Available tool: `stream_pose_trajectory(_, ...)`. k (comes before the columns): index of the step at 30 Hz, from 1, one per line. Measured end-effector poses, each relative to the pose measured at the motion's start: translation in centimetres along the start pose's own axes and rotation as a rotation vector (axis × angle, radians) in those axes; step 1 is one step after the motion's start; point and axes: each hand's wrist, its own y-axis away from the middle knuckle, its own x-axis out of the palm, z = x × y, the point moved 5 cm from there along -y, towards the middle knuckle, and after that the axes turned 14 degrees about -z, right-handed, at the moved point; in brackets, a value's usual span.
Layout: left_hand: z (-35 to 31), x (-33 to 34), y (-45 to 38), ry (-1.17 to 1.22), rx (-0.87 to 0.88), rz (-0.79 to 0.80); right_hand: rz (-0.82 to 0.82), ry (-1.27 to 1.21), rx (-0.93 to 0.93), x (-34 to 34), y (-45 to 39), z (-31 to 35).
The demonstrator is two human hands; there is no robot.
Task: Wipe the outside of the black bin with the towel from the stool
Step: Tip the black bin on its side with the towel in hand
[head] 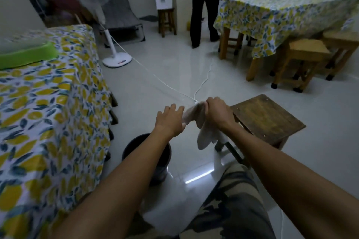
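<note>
A white towel (pixel 204 134) hangs in the air in front of me, above the floor. My right hand (pixel 216 111) is closed around its upper end. My left hand (pixel 171 120) touches the towel's left edge with fingers spread. The black bin (pixel 165 155) stands on the floor below my left forearm, which hides most of it. The dark wooden stool (pixel 266 116) stands just right of my right hand, its top bare.
A table with a lemon-print cloth (pixel 48 122) is close on the left, a green tray (pixel 25 56) on it. A white fan (pixel 114 58) and its cord (pixel 167 85) cross the floor ahead. Another person (pixel 204 6) stands by a second table (pixel 281 13) with light stools (pixel 303 60).
</note>
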Motion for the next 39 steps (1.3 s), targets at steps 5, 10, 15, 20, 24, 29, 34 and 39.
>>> stream_pose_trajectory(5,3.1,1.4,1.5,-0.002,-0.067,0.021,-0.005,-0.012,-0.050,3.3,0.7,1.6)
stream_pose_trajectory(10,5.9,5.6,1.6,-0.015,-0.100,0.118,-0.008,-0.046,0.044,7.9,0.3,1.3)
stream_pose_trajectory(15,6.5,11.8,0.6,0.024,-0.115,0.231,0.099,-0.033,0.085,13.9,0.1,0.2)
stream_pose_trajectory(20,6.4,18.6,-0.6,0.058,-0.117,0.349,0.155,-0.046,0.166,20.6,-0.2,-2.3)
stream_pose_trajectory(24,6.7,24.0,-1.4,0.065,-0.127,0.422,0.204,-0.061,0.252,25.0,0.0,-4.8)
stream_pose_trajectory(29,7.7,30.9,-1.5,0.077,-0.168,0.530,0.234,-0.080,0.344,30.4,0.6,-7.7)
stream_pose_trajectory(34,8.4,36.4,-1.8,0.102,-0.226,0.653,0.249,-0.081,0.443,33.9,1.2,-9.6)
stream_pose_trajectory(39,7.9,38.6,-1.8,0.132,-0.263,0.691,0.282,-0.096,0.489,35.2,1.9,-11.2)
